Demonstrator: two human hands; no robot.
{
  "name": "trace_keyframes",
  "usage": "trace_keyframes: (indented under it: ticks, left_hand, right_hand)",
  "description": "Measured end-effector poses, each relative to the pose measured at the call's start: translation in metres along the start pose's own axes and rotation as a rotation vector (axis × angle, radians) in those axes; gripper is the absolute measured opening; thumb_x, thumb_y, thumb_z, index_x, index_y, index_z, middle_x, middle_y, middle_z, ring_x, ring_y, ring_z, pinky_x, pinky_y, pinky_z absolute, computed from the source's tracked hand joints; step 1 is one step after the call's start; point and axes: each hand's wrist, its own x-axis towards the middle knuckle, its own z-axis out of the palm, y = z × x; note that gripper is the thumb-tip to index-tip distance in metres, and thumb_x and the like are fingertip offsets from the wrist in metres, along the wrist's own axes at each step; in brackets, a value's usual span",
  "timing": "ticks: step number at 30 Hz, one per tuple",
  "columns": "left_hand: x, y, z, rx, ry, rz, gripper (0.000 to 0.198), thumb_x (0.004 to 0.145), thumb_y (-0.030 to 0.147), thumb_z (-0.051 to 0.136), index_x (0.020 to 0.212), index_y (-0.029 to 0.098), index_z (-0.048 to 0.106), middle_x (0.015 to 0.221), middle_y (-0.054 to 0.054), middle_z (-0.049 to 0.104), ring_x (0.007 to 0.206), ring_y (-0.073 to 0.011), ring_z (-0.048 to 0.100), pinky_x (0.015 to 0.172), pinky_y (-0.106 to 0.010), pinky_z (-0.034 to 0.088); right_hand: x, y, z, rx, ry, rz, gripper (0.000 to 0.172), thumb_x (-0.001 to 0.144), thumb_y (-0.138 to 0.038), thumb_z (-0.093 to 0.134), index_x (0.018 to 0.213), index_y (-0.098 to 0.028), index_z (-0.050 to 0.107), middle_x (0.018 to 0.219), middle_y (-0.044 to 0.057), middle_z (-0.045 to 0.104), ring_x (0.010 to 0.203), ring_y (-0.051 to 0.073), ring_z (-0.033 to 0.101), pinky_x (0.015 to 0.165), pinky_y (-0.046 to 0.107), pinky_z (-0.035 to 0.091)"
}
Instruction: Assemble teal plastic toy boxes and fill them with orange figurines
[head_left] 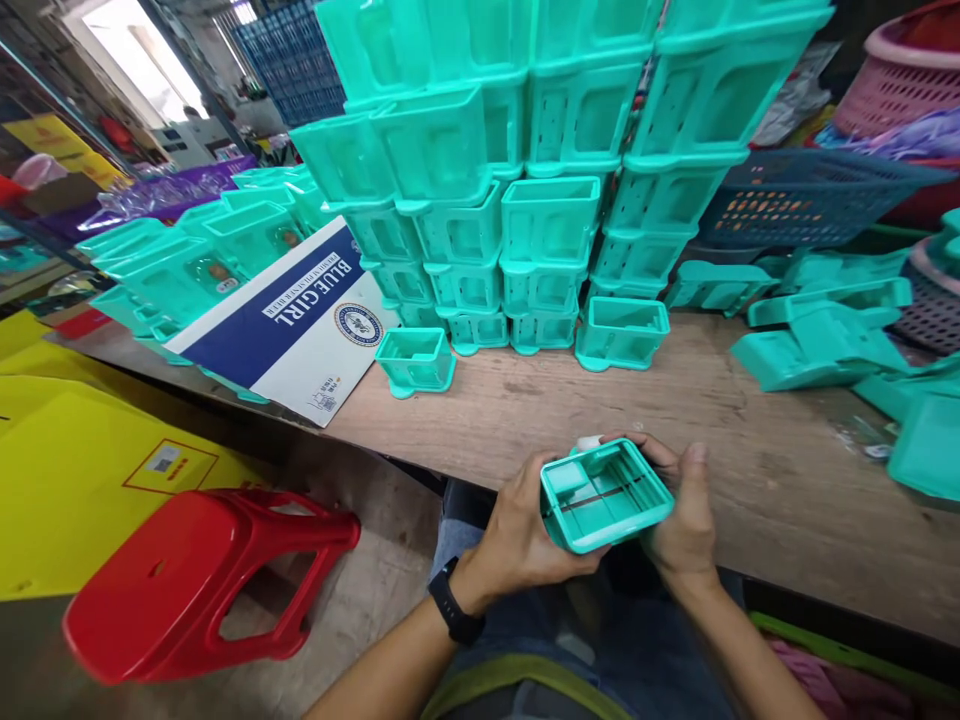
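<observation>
While the left hand (pixel 525 530) and right hand (pixel 684 525) clasp it, the open turquoise box (pixel 602 513) shows a dark line (pixel 604 495) inside.

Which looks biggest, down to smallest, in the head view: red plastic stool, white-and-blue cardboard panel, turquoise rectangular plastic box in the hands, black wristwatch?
1. Red plastic stool
2. White-and-blue cardboard panel
3. Turquoise rectangular plastic box
4. Black wristwatch
Nearness to the camera makes real sizes unsure.

Table (pixel 697 410): bare wood is found along the near edge.
Stacked boxes (pixel 551 225): the way ahead is blocked.
Cardboard (pixel 300 322): the left is blocked.
Loose parts (pixel 799 348): the right is crowded.
</observation>
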Motion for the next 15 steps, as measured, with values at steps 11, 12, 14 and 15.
trace_keyframes:
  ticks: [11, 12, 14, 15]
  left_hand:
    - [-0.002, -0.008, -0.002, 0.056, -0.055, 0.121, 0.121, 0.055, 0.025, 0.098, 0.155, 0.023, 0.030, 0.149, -0.015, 0.056, 0.136, -0.0375, 0.058, 0.116, -0.053, 0.050]
    - [-0.003, -0.009, -0.002, 0.060, -0.047, 0.126, 0.116, 0.054, 0.023, 0.098, 0.152, 0.023, 0.035, 0.145, -0.014, 0.059, 0.132, -0.0367, 0.060, 0.113, -0.051, 0.052]
    - [-0.004, -0.010, 0.000, 0.055, -0.026, 0.105, 0.099, 0.056, 0.023, 0.095, 0.142, 0.022, 0.047, 0.132, -0.011, 0.066, 0.121, -0.0337, 0.067, 0.105, -0.046, 0.057]
    - [-0.004, -0.009, 0.001, 0.053, -0.012, 0.086, 0.090, 0.058, 0.023, 0.094, 0.137, 0.021, 0.051, 0.127, -0.010, 0.068, 0.116, -0.0325, 0.069, 0.101, -0.044, 0.059]
  right_hand:
    - [-0.005, -0.010, 0.001, 0.060, 0.040, 0.030, 0.072, 0.076, -0.092, 0.050, 0.079, -0.023, 0.073, 0.084, 0.008, 0.080, 0.091, 0.034, 0.075, 0.079, 0.045, 0.059]
    - [-0.006, -0.011, 0.001, 0.061, 0.053, 0.031, 0.073, 0.076, -0.092, 0.049, 0.079, -0.023, 0.074, 0.083, 0.008, 0.080, 0.089, 0.034, 0.076, 0.078, 0.045, 0.059]
    - [-0.005, -0.010, 0.001, 0.035, 0.063, 0.025, 0.072, 0.079, -0.090, 0.046, 0.080, -0.023, 0.074, 0.079, 0.008, 0.079, 0.085, 0.034, 0.076, 0.077, 0.045, 0.059]
    - [-0.004, -0.010, 0.001, 0.009, 0.054, 0.011, 0.071, 0.082, -0.088, 0.044, 0.079, -0.023, 0.073, 0.078, 0.007, 0.079, 0.083, 0.033, 0.076, 0.077, 0.045, 0.059]
